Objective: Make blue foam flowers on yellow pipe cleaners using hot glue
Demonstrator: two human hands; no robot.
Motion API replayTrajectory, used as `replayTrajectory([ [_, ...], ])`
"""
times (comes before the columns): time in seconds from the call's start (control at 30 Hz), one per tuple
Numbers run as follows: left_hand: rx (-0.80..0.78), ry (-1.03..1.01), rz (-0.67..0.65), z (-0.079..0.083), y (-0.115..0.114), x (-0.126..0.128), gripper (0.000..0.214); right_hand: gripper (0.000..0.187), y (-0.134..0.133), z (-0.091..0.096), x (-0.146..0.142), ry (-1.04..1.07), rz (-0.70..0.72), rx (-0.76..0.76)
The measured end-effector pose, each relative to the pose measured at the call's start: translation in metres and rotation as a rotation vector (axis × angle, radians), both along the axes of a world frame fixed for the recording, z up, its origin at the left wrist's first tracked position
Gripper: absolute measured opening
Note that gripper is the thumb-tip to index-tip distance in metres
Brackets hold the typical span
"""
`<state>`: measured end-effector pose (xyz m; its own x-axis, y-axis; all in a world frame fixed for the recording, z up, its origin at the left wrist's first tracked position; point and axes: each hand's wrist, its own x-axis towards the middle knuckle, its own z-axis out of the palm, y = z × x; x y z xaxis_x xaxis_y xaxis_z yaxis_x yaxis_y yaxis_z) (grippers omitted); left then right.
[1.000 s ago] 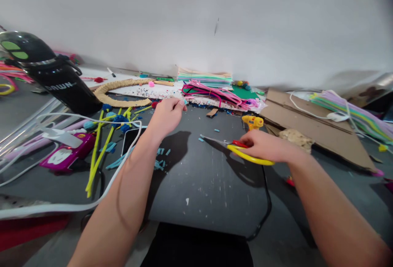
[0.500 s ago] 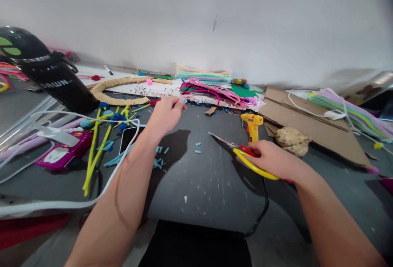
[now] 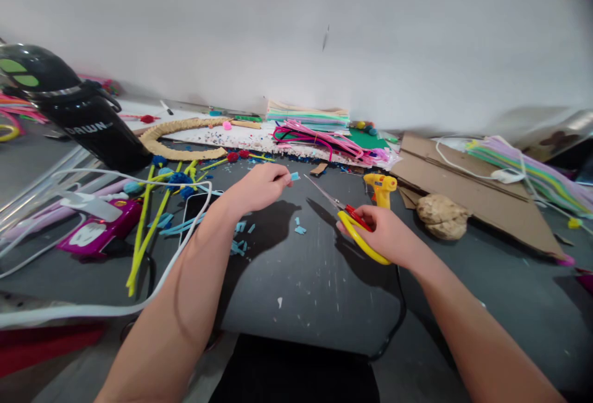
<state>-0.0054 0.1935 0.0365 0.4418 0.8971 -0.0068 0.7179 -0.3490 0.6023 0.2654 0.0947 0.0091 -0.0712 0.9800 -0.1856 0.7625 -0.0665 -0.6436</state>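
Between the fingertips of my left hand (image 3: 265, 188) is a small light blue strip (image 3: 295, 176), its end sticking out to the right. My right hand (image 3: 382, 233) is closed round the yellow and red handles of a pair of scissors (image 3: 359, 230). Their blades point up and left, with the tip close to the strip but apart from it. Below, a few cut light blue bits (image 3: 300, 229) lie on the grey table (image 3: 296, 292). More blue pieces (image 3: 238, 246) are scattered beside my left forearm.
A yellow glue gun (image 3: 380, 188) stands beyond my right hand, near a tan lump (image 3: 442, 216) and cardboard (image 3: 467, 186). Pink pipe cleaners (image 3: 319, 137) lie at the back. On the left are a black bottle (image 3: 88, 118), a white cable (image 3: 139, 309) and yellow pipe cleaners (image 3: 143, 236).
My right hand has brought the scissors left and upward, towards the strip. My left hand has shifted slightly right and down, and another blue bit lies on the table.
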Motion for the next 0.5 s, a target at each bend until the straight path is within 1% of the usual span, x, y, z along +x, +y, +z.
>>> replayTrajectory([
  [0.1,-0.020,-0.007,-0.038,0.001,-0.003,0.002,0.030,0.039,-0.009,-0.013,-0.002,0.037,-0.022,-0.019],
  [0.2,-0.002,-0.048,-0.044,0.000,-0.003,0.004,0.028,0.038,-0.015,-0.018,0.001,0.163,0.007,-0.085],
  [0.4,0.075,-0.158,-0.024,-0.004,-0.001,0.004,0.026,0.040,-0.015,-0.014,-0.004,0.431,0.014,-0.170],
  [0.5,0.080,-0.210,-0.023,-0.005,-0.002,0.007,0.024,0.040,-0.016,-0.013,-0.012,0.519,0.010,-0.161],
])
